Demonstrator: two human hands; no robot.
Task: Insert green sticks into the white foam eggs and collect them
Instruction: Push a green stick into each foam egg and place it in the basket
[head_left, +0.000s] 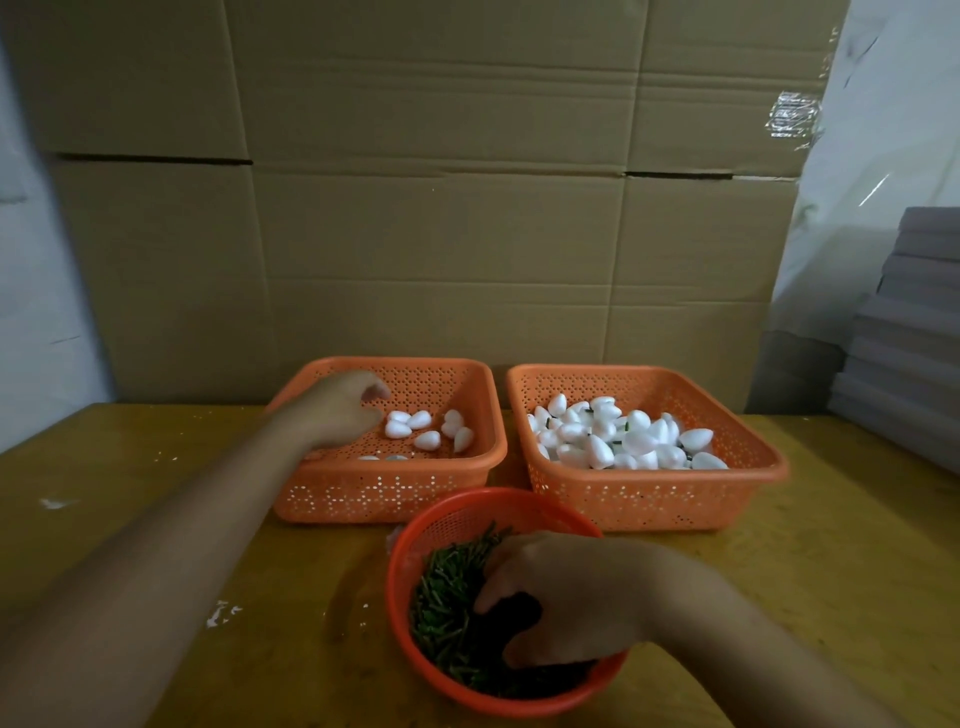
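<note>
**Caller:** Right, both hands are down in baskets at once. The left hand (345, 410) reaches over the near rim of the left orange basket (332, 488), fingers curled loosely just beside the few plain white foam eggs (428, 428) lying to its right. I cannot tell whether it already holds one — the fingertips are blurred.

**Analyst:** And the right hand (563, 603)?

**Caller:** Cupped, fingers bent down into the round red basket (402, 582), on top of the green sticks (447, 597). Whether it is pinching a stick, I cannot tell — the palm hides the tips.

**Analyst:** The layout makes sense to me: sticks nearest the body under the right hand, plain eggs ahead of the left.

**Caller:** Just beyond the right hand sits the right orange basket (649, 499), heaped with eggs, green bits showing between them — likely the finished ones.

**Analyst:** Room?

**Caller:** Bare yellow table (156, 493) under the left forearm. Between the baskets it is tight; the round rim almost touches both. A cardboard wall (441, 208) closes off the far side.
</note>
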